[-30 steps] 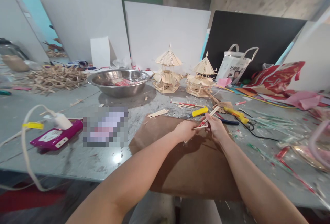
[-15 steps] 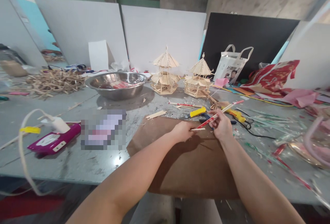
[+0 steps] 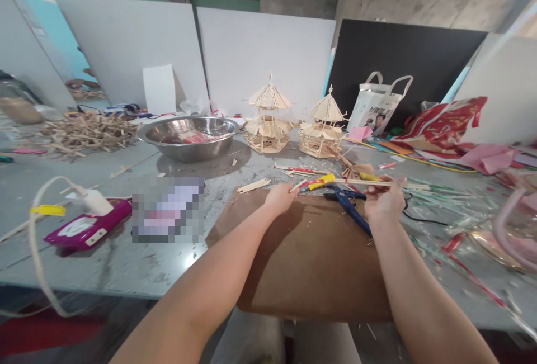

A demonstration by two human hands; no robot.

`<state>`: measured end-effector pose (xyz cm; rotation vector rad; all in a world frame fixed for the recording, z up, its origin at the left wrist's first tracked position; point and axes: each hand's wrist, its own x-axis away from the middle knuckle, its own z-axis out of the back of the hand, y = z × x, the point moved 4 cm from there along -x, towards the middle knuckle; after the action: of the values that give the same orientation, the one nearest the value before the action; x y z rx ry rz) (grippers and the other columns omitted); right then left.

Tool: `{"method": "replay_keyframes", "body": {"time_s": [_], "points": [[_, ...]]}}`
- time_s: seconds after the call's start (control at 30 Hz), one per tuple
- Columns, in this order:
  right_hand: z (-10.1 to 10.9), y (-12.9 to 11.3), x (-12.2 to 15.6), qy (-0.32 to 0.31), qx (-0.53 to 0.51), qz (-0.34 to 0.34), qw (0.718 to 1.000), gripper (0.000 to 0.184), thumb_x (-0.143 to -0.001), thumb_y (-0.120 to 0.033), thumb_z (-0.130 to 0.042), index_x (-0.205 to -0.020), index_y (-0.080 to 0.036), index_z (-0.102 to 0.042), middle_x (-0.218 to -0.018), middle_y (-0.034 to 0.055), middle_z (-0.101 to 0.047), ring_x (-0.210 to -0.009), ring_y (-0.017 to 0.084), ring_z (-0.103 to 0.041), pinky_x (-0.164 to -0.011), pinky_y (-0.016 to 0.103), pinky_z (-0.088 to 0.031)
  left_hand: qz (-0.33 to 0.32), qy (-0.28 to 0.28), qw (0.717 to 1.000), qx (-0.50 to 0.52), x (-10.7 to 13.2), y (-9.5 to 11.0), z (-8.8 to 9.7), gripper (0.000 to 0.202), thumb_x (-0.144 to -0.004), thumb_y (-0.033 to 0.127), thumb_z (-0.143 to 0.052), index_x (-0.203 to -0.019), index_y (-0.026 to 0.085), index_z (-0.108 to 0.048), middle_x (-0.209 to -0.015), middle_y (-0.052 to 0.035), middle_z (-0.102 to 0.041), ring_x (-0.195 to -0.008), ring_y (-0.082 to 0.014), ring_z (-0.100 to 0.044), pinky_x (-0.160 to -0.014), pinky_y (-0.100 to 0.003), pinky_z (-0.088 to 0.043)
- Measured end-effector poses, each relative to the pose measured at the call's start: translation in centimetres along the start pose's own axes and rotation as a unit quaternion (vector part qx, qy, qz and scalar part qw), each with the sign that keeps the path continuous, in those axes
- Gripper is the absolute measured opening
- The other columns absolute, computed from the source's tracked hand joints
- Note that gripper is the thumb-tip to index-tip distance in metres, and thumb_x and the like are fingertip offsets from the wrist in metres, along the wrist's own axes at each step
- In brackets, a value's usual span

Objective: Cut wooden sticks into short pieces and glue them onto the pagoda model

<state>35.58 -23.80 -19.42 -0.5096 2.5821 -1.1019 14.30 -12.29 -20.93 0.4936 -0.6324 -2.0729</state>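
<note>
My left hand (image 3: 281, 199) is closed in a pinch on the near end of a red-and-white paper sleeve (image 3: 299, 184), above the back edge of a brown sheet (image 3: 310, 263). From the sleeve's line, pale wooden chopsticks (image 3: 361, 183) run to the right. My right hand (image 3: 385, 201) has its fingers around the chopsticks, with their far ends extending past it. Blue-handled pliers (image 3: 350, 211) lie just left of my right hand, partly on the brown sheet. A yellow-handled tool (image 3: 322, 180) lies behind the sleeve.
Two stick pavilion models (image 3: 268, 123) stand at the back, beside a steel basin (image 3: 188, 149). A small pile of sticks (image 3: 254, 185) borders the brown sheet. Left are a blurred-out rectangle (image 3: 170, 210) and a purple power strip (image 3: 88, 227). Green-tinted strips (image 3: 444, 199) litter the right.
My hands have moved apart, left hand leftward and right hand rightward, with more bare chopstick showing between them. A short red piece now lies on the table behind my right hand. The blue pliers are more exposed.
</note>
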Motion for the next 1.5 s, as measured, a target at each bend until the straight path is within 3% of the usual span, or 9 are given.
{"method": "replay_keyframes", "body": {"time_s": [0.23, 0.47, 0.63, 0.8, 0.9, 1.0, 1.13, 1.27, 1.5], "points": [[-0.5, -0.2, 0.2, 0.001, -0.013, 0.033, 0.999, 0.03, -0.072, -0.048, -0.045, -0.074, -0.019, -0.051, -0.048, -0.0067, -0.051, -0.044, 0.008, -0.054, -0.055, 0.028, -0.05, 0.137, 0.037, 0.949, 0.28, -0.3, -1.4, 0.0, 0.023, -0.073, 0.034, -0.044, -0.059, 0.015, -0.047, -0.037, 0.0074, -0.028, -0.031, -0.0039, -0.023, -0.036, -0.018, -0.018], [-0.6, -0.6, 0.2, 0.011, -0.026, 0.084, 0.996, 0.026, -0.069, -0.043, -0.052, -0.081, -0.02, -0.052, -0.077, -0.0036, -0.058, -0.054, 0.006, -0.058, -0.062, 0.027, -0.051, 0.184, 0.06, 0.901, 0.388, -0.2, -1.6, 0.5, 0.022, -0.073, 0.035, -0.043, -0.063, 0.015, -0.044, -0.036, 0.0098, -0.021, -0.029, -0.0033, -0.018, -0.034, -0.018, -0.013], [-1.3, 0.4, 0.7, -0.042, -0.004, 0.029, 0.999, 0.029, -0.066, -0.043, -0.056, -0.079, -0.017, -0.053, -0.06, -0.0038, -0.058, -0.055, 0.009, -0.059, -0.057, 0.025, -0.051, 0.027, 0.137, 0.947, 0.288, 0.1, -0.2, 1.5, 0.03, -0.073, 0.039, -0.042, -0.065, 0.013, -0.055, -0.045, 0.0042, -0.042, -0.041, -0.0051, -0.036, -0.042, -0.017, -0.028], [-2.7, 3.0, 2.7, -0.134, 0.017, -0.134, 0.982, 0.024, -0.063, -0.035, -0.062, -0.075, -0.016, -0.055, -0.059, -0.0026, -0.06, -0.053, 0.01, -0.059, -0.052, 0.023, -0.05, -0.244, -0.078, 0.959, 0.123, 3.7, 5.0, -0.4, 0.025, -0.069, 0.032, -0.05, -0.085, 0.022, -0.066, -0.08, -0.0003, -0.065, -0.072, -0.0124, -0.056, -0.063, -0.017, -0.037], [-3.1, 3.9, 3.8, -0.181, 0.031, -0.205, 0.961, 0.022, -0.063, -0.035, -0.062, -0.075, -0.016, -0.057, -0.056, -0.0025, -0.06, -0.05, 0.011, -0.059, -0.049, 0.023, -0.05, -0.325, -0.187, 0.926, 0.034, 6.2, 7.2, -1.8, 0.03, -0.068, 0.038, -0.053, -0.095, 0.028, -0.063, -0.08, -0.0001, -0.066, -0.072, -0.0125, -0.057, -0.064, -0.017, -0.036], [-3.0, 4.3, 4.3, -0.216, 0.057, -0.239, 0.945, 0.025, -0.063, -0.037, -0.062, -0.076, -0.016, -0.058, -0.055, -0.0034, -0.059, -0.044, 0.01, -0.056, -0.044, 0.022, -0.048, -0.357, -0.223, 0.907, -0.005, 7.1, 7.9, -2.3, 0.031, -0.065, 0.049, -0.053, -0.086, 0.029, -0.066, -0.076, 0.0008, -0.066, -0.069, -0.0114, -0.057, -0.06, -0.016, -0.034], [-3.0, 4.5, 4.5, -0.244, 0.084, -0.238, 0.936, 0.028, -0.062, -0.04, -0.062, -0.073, -0.015, -0.058, -0.05, -0.0048, -0.055, -0.039, 0.008, -0.051, -0.039, 0.021, -0.045, -0.313, -0.169, 0.935, 0.013, 5.9, 7.1, -1.7, 0.035, -0.064, 0.05, -0.054, -0.082, 0.023, -0.065, -0.075, -0.0005, -0.065, -0.068, -0.0112, -0.056, -0.06, -0.017, -0.034], [-2.8, 3.9, 4.1, -0.186, 0.083, -0.201, 0.958, 0.028, -0.058, -0.04, -0.065, -0.066, -0.014, -0.056, -0.048, -0.0058, -0.052, -0.035, 0.006, -0.047, -0.034, 0.019, -0.041, -0.249, -0.056, 0.966, 0.042, 4.7, 6.2, -0.6, 0.039, -0.062, 0.051, -0.055, -0.084, 0.019, -0.058, -0.066, 0.0013, -0.059, -0.06, -0.0099, -0.05, -0.055, -0.018, -0.032], [-2.5, 3.2, 3.4, -0.158, 0.094, -0.188, 0.965, 0.025, -0.06, -0.037, -0.062, -0.066, -0.014, -0.055, -0.046, -0.005, -0.052, -0.034, 0.007, -0.047, -0.032, 0.02, -0.04, -0.149, 0.09, 0.984, 0.038, 3.5, 4.9, 0.9, 0.034, -0.084, 0.039, -0.021, -0.086, 0.018, -0.048, -0.065, 0.0002, -0.051, -0.056, -0.0104, -0.045, -0.053, -0.02, -0.03]]}}
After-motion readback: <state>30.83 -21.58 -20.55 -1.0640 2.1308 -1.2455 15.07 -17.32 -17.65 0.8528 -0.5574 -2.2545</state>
